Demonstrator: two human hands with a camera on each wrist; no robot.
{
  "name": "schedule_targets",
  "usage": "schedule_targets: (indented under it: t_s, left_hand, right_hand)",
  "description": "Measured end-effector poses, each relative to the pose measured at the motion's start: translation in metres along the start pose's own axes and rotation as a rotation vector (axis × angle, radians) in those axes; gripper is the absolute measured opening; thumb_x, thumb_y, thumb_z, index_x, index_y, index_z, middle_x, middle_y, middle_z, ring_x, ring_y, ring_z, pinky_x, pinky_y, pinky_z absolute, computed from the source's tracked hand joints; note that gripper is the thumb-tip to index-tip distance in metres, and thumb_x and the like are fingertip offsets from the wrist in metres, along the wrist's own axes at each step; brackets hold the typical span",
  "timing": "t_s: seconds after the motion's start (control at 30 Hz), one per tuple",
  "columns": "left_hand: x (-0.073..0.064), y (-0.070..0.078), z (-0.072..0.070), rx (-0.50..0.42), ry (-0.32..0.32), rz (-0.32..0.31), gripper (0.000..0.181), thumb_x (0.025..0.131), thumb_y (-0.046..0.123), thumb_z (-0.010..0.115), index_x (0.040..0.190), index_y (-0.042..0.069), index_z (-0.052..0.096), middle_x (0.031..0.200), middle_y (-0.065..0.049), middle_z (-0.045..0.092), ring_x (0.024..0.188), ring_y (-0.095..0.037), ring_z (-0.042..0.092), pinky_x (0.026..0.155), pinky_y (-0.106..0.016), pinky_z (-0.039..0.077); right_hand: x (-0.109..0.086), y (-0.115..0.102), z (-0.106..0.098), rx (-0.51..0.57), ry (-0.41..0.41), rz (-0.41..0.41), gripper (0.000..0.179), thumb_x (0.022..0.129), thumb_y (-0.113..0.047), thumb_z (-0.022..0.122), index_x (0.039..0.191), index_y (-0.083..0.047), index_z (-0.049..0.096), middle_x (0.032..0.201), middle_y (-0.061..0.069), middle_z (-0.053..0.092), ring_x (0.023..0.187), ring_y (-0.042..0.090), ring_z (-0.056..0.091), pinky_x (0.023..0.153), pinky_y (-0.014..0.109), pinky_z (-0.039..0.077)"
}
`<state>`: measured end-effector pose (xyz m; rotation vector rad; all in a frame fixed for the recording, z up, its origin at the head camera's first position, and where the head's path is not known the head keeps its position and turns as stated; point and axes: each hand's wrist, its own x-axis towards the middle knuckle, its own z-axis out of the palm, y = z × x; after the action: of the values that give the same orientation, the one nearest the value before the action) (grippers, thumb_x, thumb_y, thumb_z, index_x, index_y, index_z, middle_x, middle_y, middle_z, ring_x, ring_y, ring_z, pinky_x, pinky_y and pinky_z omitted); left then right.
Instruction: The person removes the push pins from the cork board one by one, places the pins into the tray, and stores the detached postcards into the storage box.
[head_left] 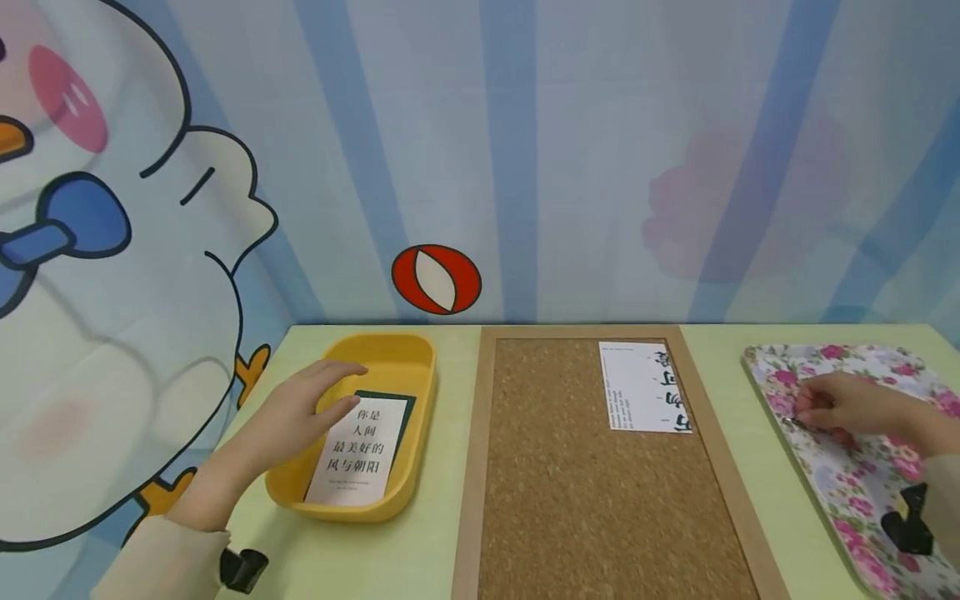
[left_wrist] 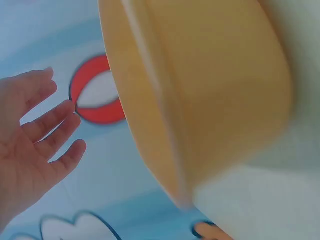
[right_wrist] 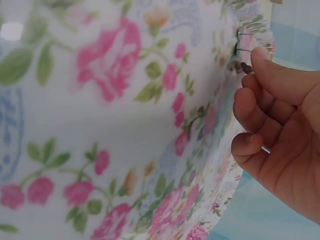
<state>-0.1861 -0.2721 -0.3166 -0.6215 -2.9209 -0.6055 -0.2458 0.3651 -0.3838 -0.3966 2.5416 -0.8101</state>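
Observation:
My left hand (head_left: pixel 306 410) hovers over the yellow bin (head_left: pixel 424 467), fingers loosely extended and holding nothing. Inside that bin lie a white card with Chinese text (head_left: pixel 356 454) and a dark green-edged card (head_left: pixel 405 408) beneath it. At the left part of the floral tray (head_left: pixel 862 500), my right hand (head_left: pixel 851 404) pinches a small dark pushpin (right_wrist: pixel 245 67) between thumb and index finger. Thin metal pins (right_wrist: pixel 244 49) show beside those fingertips in the right wrist view; their heads are hard to make out. The left wrist view shows the palm beside the bin's blurred wall.
Between bin and tray lies a wood-framed corkboard (head_left: pixel 600 517). A white card with green characters (head_left: pixel 643 387) lies sideways at its upper right. The pale green table (head_left: pixel 420 558) ends at a printed cartoon backdrop (head_left: pixel 570 167).

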Motion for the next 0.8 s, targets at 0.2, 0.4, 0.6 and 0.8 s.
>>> schedule_targets:
  t_s: [0.2,0.4,0.6,0.8]
  left_hand:
    - [-0.018,-0.025,-0.006,-0.016,0.054,-0.034,0.038,0.092,0.016,0.059,0.128,0.003,0.053,0.125,-0.016,0.054,0.112,-0.035,0.05,0.089,-0.052,0.043]
    - [-0.031,-0.041,-0.008,-0.034,0.072,-0.092,0.04,0.091,0.014,0.061,0.127,0.0,0.053,0.123,-0.019,0.054,0.106,-0.038,0.052,0.08,-0.052,0.048]
    - [-0.036,-0.052,-0.007,-0.047,0.065,-0.135,0.041,0.089,0.01,0.063,0.127,-0.003,0.051,0.124,-0.024,0.051,0.105,-0.041,0.052,0.077,-0.05,0.05]
    - [-0.039,-0.06,-0.003,-0.063,0.06,-0.166,0.043,0.087,0.007,0.063,0.126,-0.006,0.051,0.123,-0.028,0.05,0.102,-0.043,0.055,0.076,-0.047,0.051]
  right_hand:
    - [0.003,-0.007,-0.004,-0.025,0.014,-0.098,0.009,0.094,-0.007,0.054,0.089,0.001,0.05,0.072,0.002,0.045,0.056,0.011,0.042,0.053,0.028,0.042]
    - [0.01,-0.02,-0.006,-0.016,0.053,-0.164,0.008,0.093,-0.004,0.053,0.09,0.003,0.052,0.071,0.004,0.047,0.055,0.011,0.041,0.051,0.029,0.04]
    - [0.019,-0.032,-0.004,0.059,0.082,-0.146,0.016,0.094,-0.005,0.052,0.101,0.008,0.05,0.077,0.007,0.049,0.058,0.011,0.041,0.052,0.031,0.04]
    - [0.031,-0.045,0.001,0.073,0.114,-0.144,0.017,0.093,-0.005,0.053,0.104,0.008,0.05,0.076,0.006,0.048,0.058,0.011,0.04,0.052,0.031,0.04]
